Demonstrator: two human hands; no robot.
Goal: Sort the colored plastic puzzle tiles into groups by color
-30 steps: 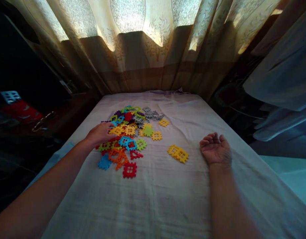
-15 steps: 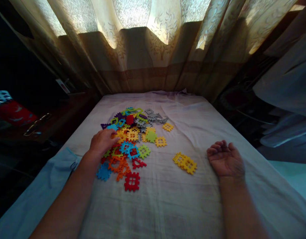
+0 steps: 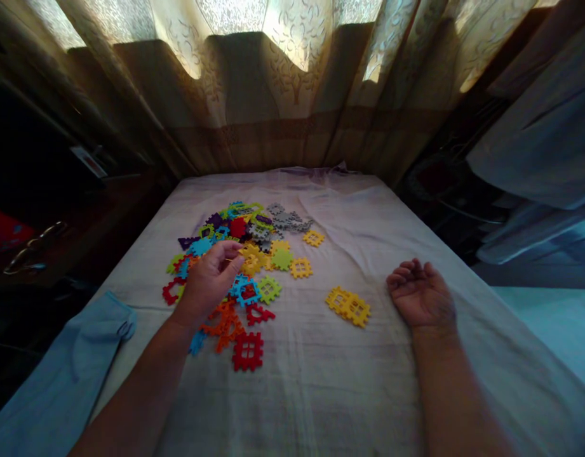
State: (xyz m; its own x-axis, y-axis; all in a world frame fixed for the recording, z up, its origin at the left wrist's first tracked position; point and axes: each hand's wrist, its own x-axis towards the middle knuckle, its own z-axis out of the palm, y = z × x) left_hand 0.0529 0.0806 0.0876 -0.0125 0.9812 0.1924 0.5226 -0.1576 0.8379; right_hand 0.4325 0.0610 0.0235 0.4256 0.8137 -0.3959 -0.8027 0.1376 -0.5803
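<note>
My left hand (image 3: 211, 279) is over the heap of toy building pieces (image 3: 237, 227). Its thumb and fingertips pinch a yellow interlocking building piece (image 3: 251, 259), partly covered by the fingers. On the sheet to the right lie two yellow window pieces (image 3: 348, 306), edge to edge. My right hand (image 3: 422, 297) rests palm up beside them, fingers loosely curled and apart, with nothing in it. A red window piece (image 3: 248, 351) lies at the heap's near edge, and loose yellow pieces (image 3: 301, 268) lie at its right side.
A pale sheet (image 3: 311, 381) covers the surface under the pieces. Beyond its far edge hangs a patterned curtain (image 3: 292, 95). Light blue cloth (image 3: 77, 355) lies at the left edge. Glasses (image 3: 35, 247) sit on a dark surface at left, and white fabric (image 3: 535, 133) hangs at right.
My left hand has moved right across the heap with a yellow building piece between its fingers. My right hand stays palm up on the sheet. The camera view has shifted slightly.
</note>
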